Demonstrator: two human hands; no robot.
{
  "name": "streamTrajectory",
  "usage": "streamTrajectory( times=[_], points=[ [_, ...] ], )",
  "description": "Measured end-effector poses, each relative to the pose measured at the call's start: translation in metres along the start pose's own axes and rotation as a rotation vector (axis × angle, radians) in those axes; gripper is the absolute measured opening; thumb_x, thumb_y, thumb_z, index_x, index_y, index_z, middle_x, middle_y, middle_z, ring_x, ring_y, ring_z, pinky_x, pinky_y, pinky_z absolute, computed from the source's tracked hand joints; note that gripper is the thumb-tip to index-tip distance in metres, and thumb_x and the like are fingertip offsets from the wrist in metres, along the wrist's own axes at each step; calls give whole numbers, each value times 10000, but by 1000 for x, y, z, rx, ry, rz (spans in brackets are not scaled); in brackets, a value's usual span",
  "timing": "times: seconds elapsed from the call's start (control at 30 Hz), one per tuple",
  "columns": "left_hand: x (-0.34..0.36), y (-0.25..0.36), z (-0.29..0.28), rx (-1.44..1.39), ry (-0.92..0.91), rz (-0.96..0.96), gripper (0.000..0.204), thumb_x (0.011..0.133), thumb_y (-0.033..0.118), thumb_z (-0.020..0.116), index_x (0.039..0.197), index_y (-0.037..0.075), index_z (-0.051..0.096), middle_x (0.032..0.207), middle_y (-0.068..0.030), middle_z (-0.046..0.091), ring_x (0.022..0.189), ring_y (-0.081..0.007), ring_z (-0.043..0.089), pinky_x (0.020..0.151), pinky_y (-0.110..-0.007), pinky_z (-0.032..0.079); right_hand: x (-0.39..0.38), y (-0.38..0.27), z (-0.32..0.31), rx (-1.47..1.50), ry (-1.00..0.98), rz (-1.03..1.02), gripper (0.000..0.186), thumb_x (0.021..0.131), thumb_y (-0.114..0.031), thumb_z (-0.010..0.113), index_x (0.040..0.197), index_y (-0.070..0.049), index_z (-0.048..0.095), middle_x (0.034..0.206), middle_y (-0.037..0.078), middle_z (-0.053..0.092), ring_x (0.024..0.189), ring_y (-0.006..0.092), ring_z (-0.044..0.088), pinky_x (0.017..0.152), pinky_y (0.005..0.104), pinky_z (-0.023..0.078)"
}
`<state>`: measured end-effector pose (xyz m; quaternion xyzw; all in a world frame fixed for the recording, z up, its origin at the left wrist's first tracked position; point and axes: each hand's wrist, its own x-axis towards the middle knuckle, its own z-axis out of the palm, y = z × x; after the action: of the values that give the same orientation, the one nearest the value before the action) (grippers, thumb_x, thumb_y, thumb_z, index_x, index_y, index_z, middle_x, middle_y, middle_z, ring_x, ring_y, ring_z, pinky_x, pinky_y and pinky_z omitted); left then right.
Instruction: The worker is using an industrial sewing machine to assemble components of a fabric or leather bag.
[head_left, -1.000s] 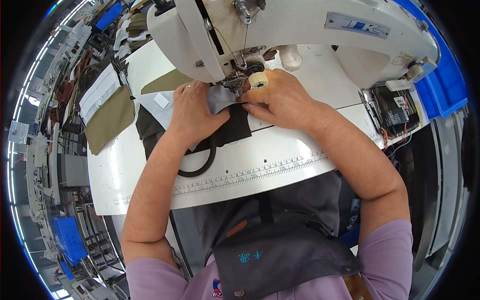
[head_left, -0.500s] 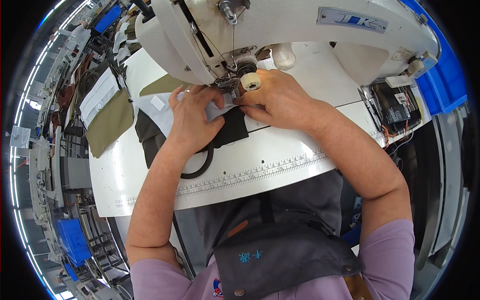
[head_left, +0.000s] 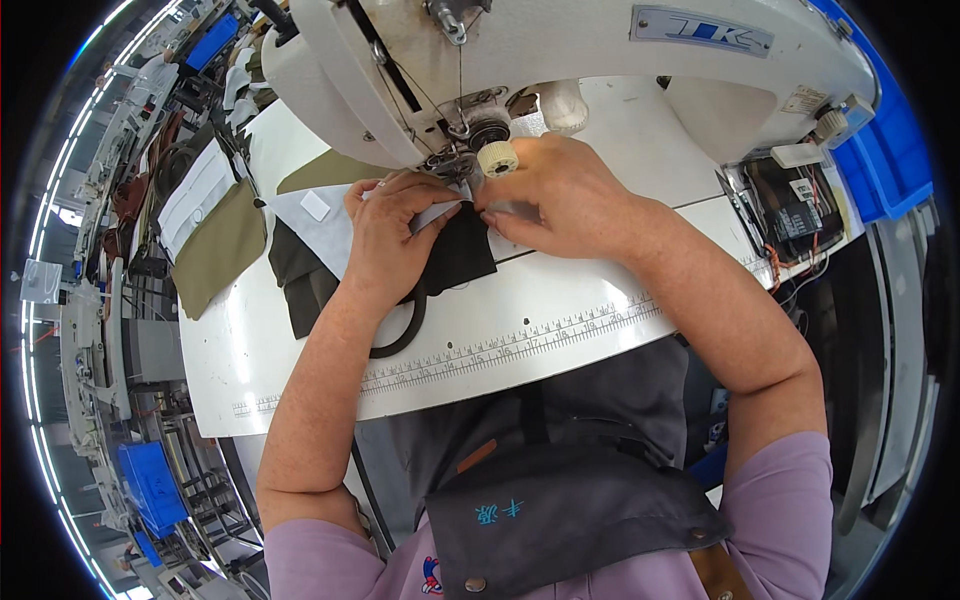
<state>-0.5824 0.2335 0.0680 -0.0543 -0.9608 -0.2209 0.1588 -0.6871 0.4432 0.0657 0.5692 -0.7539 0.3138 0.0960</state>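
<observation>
A white sewing machine point(head_left: 350, 85) stands over its pale worktop, its needle area between my hands. White cloth point(head_left: 318, 228) with a small white square on it lies under the machine head, above dark cloth point(head_left: 462, 250) and beside an olive piece point(head_left: 330, 172). My left hand point(head_left: 392, 235) pinches the white cloth's edge between thumb and fingers, just left of the needle area. My right hand point(head_left: 565, 195) is closed at the cloth's right edge, next to the cream knob point(head_left: 497, 158); its fingertips are partly hidden. A dark strap loop point(head_left: 405, 335) hangs toward the front.
A printed ruler point(head_left: 500, 352) runs along the worktop's front edge. Olive cloth point(head_left: 220, 250) and white pieces are stacked at the left. Tweezers point(head_left: 735, 205) and a dark box with wires point(head_left: 797, 222) are at the right, near a blue bin point(head_left: 885, 165).
The left thumb has moved up toward the needle area and now pinches the white cloth's edge. More dark cloth shows between my hands. My right hand has barely moved.
</observation>
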Motion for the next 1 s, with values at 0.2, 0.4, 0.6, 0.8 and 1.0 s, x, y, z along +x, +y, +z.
streamTrajectory(
  times=[0.2, 0.4, 0.6, 0.8, 1.0],
  points=[
    [-3, 4, -1, 15, 16, 42, 117, 882, 126, 711, 987, 131, 765, 1031, 26, 699, 1072, -181, 617, 1091, -446, 239, -2, 4, 10, -43, 15, -145, 100, 771, -207, 715, 794, -114, 742, 779, 27, 596, 798, 228, 613, 722, 399, 474],
    [-9, 32, -4, 328, -20, 144, 161, 853, 72, 676, 988, 103, 758, 1046, -13, 685, 1033, -235, 642, 1096, -473, 293, -1, 3, 3, -83, -43, -73, 95, 771, -169, 690, 822, -107, 738, 802, 33, 608, 835, 244, 626, 726, 409, 485],
    [-16, 21, 9, 268, 83, 178, 156, 845, 54, 681, 981, 79, 752, 1013, -23, 711, 984, -251, 666, 1007, -461, 452, 1, 1, 13, -90, -24, -20, 163, 776, -123, 663, 913, -113, 751, 922, 58, 626, 882, 265, 641, 745, 430, 508],
    [-15, 18, 9, 93, 164, 153, 140, 818, 40, 728, 951, 66, 762, 978, -53, 748, 889, -272, 702, 891, -401, 548, -1, 2, 11, -93, -27, -72, 189, 785, -130, 663, 946, -117, 762, 915, 63, 626, 891, 263, 639, 744, 431, 512],
    [-16, 17, 7, 126, 124, 159, 122, 835, 62, 717, 943, 80, 770, 1004, -27, 752, 931, -225, 702, 954, -411, 516, 0, -1, 11, -139, -8, -56, 202, 773, -120, 666, 951, -105, 761, 921, 62, 628, 880, 273, 638, 740, 432, 515]
  ],
)
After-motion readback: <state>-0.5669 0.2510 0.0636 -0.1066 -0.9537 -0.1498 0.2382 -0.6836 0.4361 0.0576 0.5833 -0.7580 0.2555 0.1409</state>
